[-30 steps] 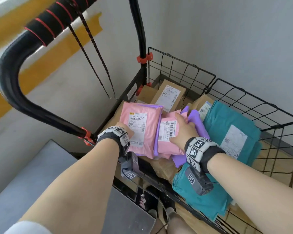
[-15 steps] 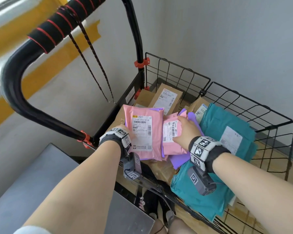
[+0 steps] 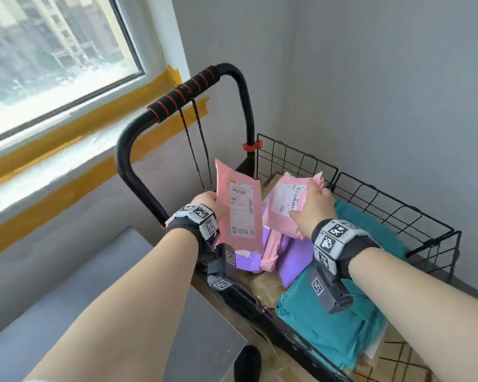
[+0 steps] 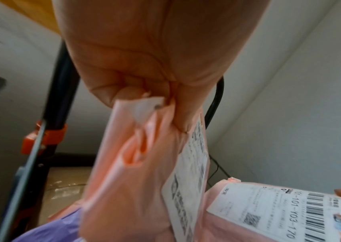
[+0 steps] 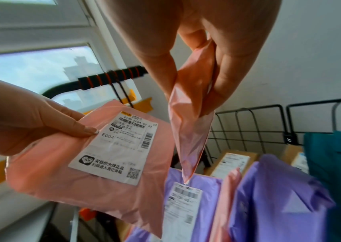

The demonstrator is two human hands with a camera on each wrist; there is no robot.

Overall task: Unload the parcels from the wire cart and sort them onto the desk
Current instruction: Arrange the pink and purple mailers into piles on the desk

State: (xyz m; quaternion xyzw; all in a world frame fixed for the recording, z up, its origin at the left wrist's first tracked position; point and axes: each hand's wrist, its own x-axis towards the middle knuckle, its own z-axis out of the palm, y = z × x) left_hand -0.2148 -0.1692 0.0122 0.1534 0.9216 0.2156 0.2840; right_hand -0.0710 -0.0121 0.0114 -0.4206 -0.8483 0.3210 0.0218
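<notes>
My left hand point(image 3: 209, 201) grips a flat pink mailer point(image 3: 239, 208) by its left edge and holds it upright above the wire cart point(image 3: 370, 194). In the left wrist view that hand point(image 4: 144, 85) pinches the pink mailer point(image 4: 134, 172) between thumb and fingers. My right hand point(image 3: 313, 201) holds a second, smaller pink mailer point(image 3: 284, 205) lifted off the pile; in the right wrist view its fingers point(image 5: 217, 81) pinch that pink mailer point(image 5: 190, 124) at the edge. Purple mailers point(image 3: 295, 257), another pink one point(image 3: 272, 249), teal bags point(image 3: 329, 321) and cardboard boxes point(image 5: 231, 162) lie in the cart.
The cart's black handle with foam grip point(image 3: 185, 92) rises at the left, with a cord point(image 3: 196, 150) hanging from it. A grey desk surface point(image 3: 53, 299) lies at the lower left. A window point(image 3: 53, 45) and grey walls close the corner behind the cart.
Both hands have lifted their pink mailers up off the pile. The head view has pulled back and up, so the window and whole handle show.
</notes>
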